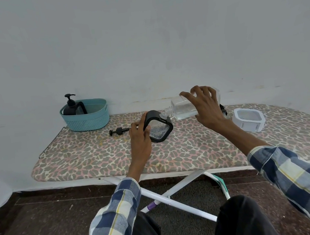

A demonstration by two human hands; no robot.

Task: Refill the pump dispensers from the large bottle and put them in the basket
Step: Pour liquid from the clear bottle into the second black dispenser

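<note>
My left hand [140,136] grips a black-framed clear dispenser [159,129], tilted on the ironing board [116,160] with its pump off. My right hand [206,104] holds the large clear bottle [183,108] on its side above the board, its neck meeting the dispenser's open top. The bottle holds clear liquid. The black pump head [119,131] lies on the board left of the dispenser. Another black dispenser [72,105] with its pump on stands in the teal basket [87,119] at the back left. A white-framed dispenser [248,119] sits to the right, beyond my right wrist.
The board stands against a pale wall, its white crossed legs [177,188] below. A metal rack edge [51,140] runs along the board's left end. My knees are at the bottom of the view over a dark floor.
</note>
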